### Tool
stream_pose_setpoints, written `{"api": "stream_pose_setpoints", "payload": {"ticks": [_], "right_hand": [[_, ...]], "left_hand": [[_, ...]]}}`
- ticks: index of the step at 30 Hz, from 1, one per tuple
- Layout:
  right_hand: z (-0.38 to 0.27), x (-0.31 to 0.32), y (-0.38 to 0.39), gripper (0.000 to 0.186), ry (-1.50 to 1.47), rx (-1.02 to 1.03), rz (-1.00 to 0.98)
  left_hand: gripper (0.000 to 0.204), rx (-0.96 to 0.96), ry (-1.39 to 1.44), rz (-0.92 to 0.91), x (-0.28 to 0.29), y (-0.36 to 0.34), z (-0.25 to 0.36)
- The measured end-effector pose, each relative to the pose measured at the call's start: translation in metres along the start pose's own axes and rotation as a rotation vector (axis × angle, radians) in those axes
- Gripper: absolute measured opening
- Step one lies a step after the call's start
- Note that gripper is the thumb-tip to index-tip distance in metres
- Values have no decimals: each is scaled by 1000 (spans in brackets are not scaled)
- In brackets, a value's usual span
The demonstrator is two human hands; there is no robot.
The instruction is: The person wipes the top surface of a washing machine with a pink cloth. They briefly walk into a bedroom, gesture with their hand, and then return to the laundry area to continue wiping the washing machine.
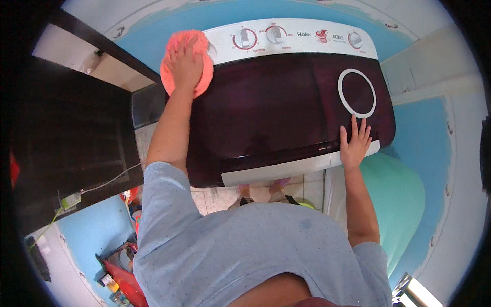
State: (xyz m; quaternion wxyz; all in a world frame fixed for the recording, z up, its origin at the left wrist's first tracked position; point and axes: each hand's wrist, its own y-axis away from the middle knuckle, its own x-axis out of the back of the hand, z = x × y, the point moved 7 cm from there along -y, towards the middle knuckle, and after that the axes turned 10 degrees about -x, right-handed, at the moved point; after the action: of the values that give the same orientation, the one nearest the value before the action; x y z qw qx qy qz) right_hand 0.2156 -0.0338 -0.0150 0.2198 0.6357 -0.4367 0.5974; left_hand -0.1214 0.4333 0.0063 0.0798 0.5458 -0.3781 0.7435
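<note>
Covering pink cloth (204, 75), left grip (187, 67) lies splayed; right grip (355, 146) spreads on washer (263, 105) near green fabric (396, 199).

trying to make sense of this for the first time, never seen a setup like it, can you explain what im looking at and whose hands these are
There is no robot here, just a person's two bare hands. The one picture comes from a wide fisheye camera on that person's head, looking down, so straight edges bend and the corners go black. The grey-blue shirt at the bottom is the wearer's own.

In front is what looks like a washing machine, with a dark glossy top and a white control panel with knobs at the back. The left hand lies over a fluffy coral cloth at the far left corner. The right hand rests with fingers spread at the front right, just below a white ring, and holds nothing.
</note>
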Motion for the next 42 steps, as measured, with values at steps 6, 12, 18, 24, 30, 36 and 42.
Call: {"api": "stream_pose_setpoints", "payload": {"ticks": [6, 12, 18, 24, 30, 36, 42], "right_hand": [[0, 1, 0, 62, -20, 19, 7], [1, 0, -1, 63, -9, 12, 3], [0, 1, 1, 63, -36, -1, 2], [-1, 3, 1, 63, -35, -20, -19], [-2, 5, 1, 62, -34, -21, -1], [-1, 4, 2, 62, -45, -24, 9], [0, 3, 2, 62, -31, -33, -1]], "left_hand": [[52, -169, 135, -92, -9, -69, 60], [55, -223, -27, 137, -12, -39, 103], [53, -222, 69, -99, 3, 54, 135], [42, -345, 308, -146, 45, 34, 169], [49, -445, -290, -101, 12, -71, 191], [57, -470, -402, -242, -27, -1, 218], [54, -599, -63, -148, 4, 75, 254]]}}
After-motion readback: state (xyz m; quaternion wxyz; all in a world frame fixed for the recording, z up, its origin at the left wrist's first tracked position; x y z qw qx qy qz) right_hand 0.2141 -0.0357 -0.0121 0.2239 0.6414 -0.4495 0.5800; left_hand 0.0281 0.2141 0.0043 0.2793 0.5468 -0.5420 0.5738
